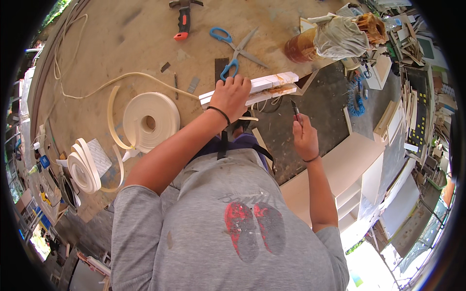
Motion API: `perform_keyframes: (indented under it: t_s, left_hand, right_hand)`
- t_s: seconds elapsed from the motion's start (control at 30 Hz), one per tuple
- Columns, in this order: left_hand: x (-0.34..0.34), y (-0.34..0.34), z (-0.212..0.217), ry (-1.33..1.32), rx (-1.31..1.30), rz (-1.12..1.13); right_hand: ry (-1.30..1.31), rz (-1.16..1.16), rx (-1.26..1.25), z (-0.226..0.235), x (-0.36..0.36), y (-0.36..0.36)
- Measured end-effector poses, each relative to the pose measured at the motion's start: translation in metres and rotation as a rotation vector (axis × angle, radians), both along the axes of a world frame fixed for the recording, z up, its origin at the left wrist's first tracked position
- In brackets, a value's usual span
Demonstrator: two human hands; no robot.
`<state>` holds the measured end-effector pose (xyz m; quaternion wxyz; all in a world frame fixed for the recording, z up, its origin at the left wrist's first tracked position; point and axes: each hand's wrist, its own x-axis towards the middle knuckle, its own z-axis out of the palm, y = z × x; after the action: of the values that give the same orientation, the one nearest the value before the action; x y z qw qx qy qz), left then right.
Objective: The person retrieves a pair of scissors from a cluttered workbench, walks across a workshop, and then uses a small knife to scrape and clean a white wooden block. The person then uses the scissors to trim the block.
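Note:
My left hand (232, 98) lies across a pair of narrow white boards (274, 82) at the table's near edge, its fingers curled over them. Brown, glue-like stains mark the boards toward their right end. To the right and off the table, my right hand (306, 138) grips a slim knife (297, 112), its blade pointing up and away from me. The blade is apart from the boards. Just beyond my left hand lie scissors with blue handles (236, 50), blades spread. A pale cord or strip (141, 73) runs across the table to the boards' left end.
A large roll of cream edging strip (165, 114) lies left of my left forearm, with a smaller coil (83, 169) farther left. A hammer (183, 22) rests at the far side. A stained, cloth-draped can (301, 46) stands far right. A pale cabinet (335, 169) sits below my right arm.

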<state>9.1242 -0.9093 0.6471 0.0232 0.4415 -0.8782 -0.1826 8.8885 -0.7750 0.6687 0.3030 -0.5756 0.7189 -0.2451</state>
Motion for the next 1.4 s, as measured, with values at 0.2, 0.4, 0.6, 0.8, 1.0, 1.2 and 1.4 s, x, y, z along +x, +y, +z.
perform_keyframes:
  t_s: [0.2,0.4,0.6,0.8,1.0,1.2,1.4]
  left_hand:
    - [0.029,-0.007,0.012,0.042,-0.085,0.064]
    - [0.038,-0.016,0.002,0.023,-0.044,0.033]
    - [0.038,-0.013,0.0,0.023,-0.041,0.046]
    - [0.038,-0.009,-0.003,0.035,-0.113,0.052]
    - [0.038,-0.009,-0.004,0.039,-0.13,0.059]
    - [0.039,-0.011,-0.005,0.049,-0.115,0.054]
    - [0.037,-0.012,-0.004,0.038,-0.085,0.06]
  right_hand:
    - [-0.11,-0.099,0.096,0.03,0.009,0.001]
    - [0.336,0.292,-0.002,0.05,0.028,-0.035]
    - [0.621,0.559,0.021,0.054,0.038,-0.081]
    - [0.684,0.654,0.13,0.051,0.047,-0.098]
    - [0.729,0.553,0.249,0.051,0.066,-0.095]
    - [0.851,0.441,0.276,0.047,0.083,-0.087]
    - [0.824,0.402,0.164,0.04,0.08,-0.075]
